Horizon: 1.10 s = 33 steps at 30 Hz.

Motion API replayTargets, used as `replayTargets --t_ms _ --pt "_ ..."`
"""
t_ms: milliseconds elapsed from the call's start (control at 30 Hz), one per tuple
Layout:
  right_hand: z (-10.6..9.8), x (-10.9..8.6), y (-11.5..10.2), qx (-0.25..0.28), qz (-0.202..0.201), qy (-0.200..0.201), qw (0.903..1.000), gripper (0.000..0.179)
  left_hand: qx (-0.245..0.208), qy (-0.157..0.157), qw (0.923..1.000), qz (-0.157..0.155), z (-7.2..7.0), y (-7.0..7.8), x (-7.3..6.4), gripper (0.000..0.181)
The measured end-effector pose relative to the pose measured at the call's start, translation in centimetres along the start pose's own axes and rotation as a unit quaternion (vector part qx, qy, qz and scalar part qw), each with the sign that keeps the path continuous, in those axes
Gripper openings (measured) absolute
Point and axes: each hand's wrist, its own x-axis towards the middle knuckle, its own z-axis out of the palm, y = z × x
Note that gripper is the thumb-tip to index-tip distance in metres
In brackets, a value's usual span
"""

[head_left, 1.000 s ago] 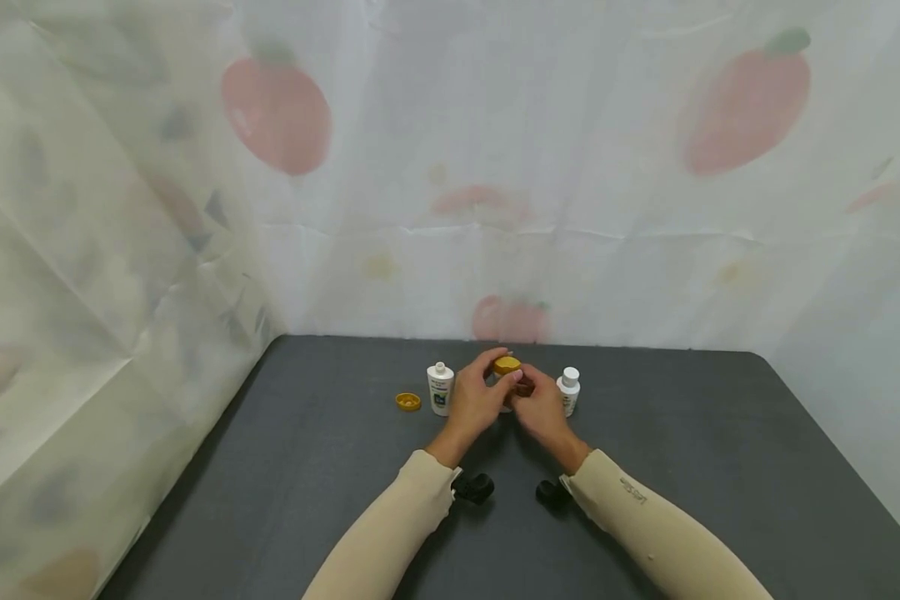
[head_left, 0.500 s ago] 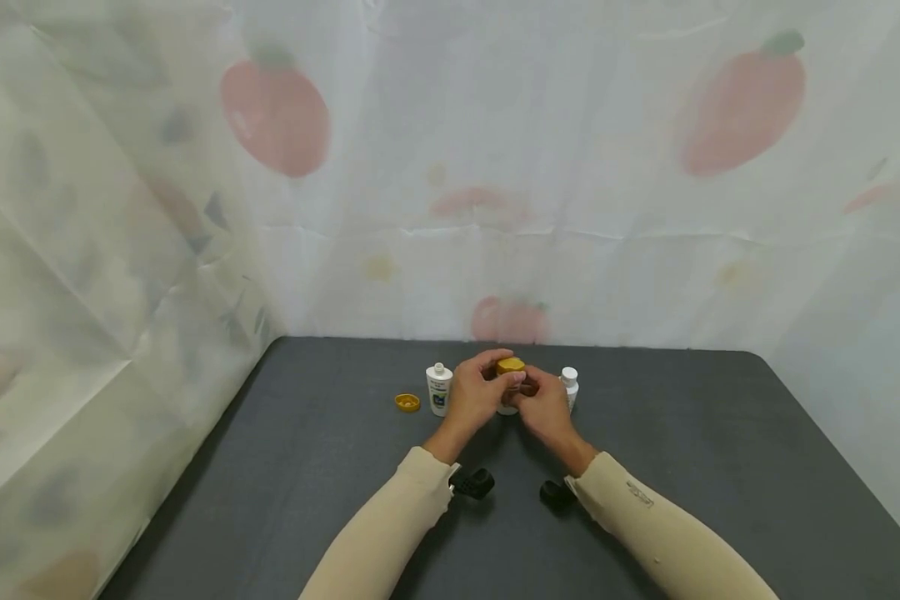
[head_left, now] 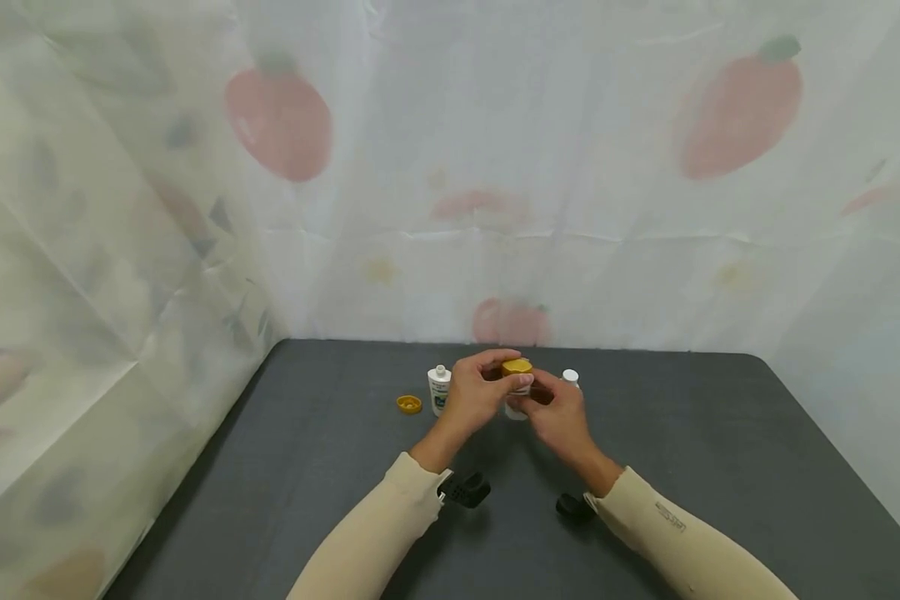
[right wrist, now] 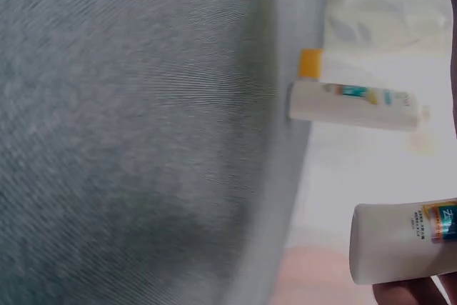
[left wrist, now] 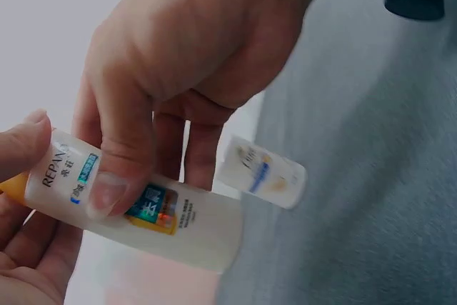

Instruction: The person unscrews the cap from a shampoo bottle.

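Note:
My left hand [head_left: 472, 393] pinches the yellow cap [head_left: 517, 367] at the top of a white shampoo bottle [left wrist: 203, 230], thumb on the near side. Lower down, my right hand [head_left: 562, 415] grips the bottle's body, and its thumb presses on the printed label in the left wrist view. To the left stands a capless white bottle [head_left: 438, 385] with a narrow white neck; a loose yellow cap [head_left: 408, 404] lies beside it. A smaller bottle with a white top [head_left: 571, 377] is behind my right hand, mostly hidden, its label showing in the left wrist view.
The dark grey table [head_left: 330, 500] extends around both forearms. White fruit-print sheeting [head_left: 390, 283] hangs along its back and left side. Black wrist devices [head_left: 468, 490] sit under both wrists, just above the tabletop.
Both hands have shifted slightly right with the held bottle, and the right forearm has swung outward. The right hand now covers more of the smaller bottle. The loose cap stays put.

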Motion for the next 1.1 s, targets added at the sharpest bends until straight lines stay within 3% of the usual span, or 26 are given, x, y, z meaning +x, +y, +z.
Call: replayTargets --t_ms 133,333,567,933,1100 --pt "-0.4 -0.6 -0.9 -0.011 -0.04 0.009 0.9991 0.04 -0.031 -0.013 0.9994 -0.002 -0.5 1.3 -0.3 0.035" --pt "-0.9 -0.9 -2.1 -0.012 -0.068 0.01 0.9976 0.044 -0.06 -0.037 0.9975 -0.005 -1.4 2.9 -0.6 0.035" --pt "-1.4 -1.0 -2.8 -0.009 -0.112 0.0 0.9936 0.044 -0.056 -0.058 0.9967 0.001 -2.2 3.8 -0.7 0.031" --pt "-1.2 -0.6 -4.1 -0.058 -0.157 0.057 0.9843 0.035 -0.036 0.018 0.9992 0.008 -1.3 5.3 -1.5 0.027" --pt "-1.0 -0.3 -4.6 -0.097 -0.188 0.09 0.9732 0.032 -0.039 0.058 0.9975 0.012 -0.9 5.9 -1.8 0.026"
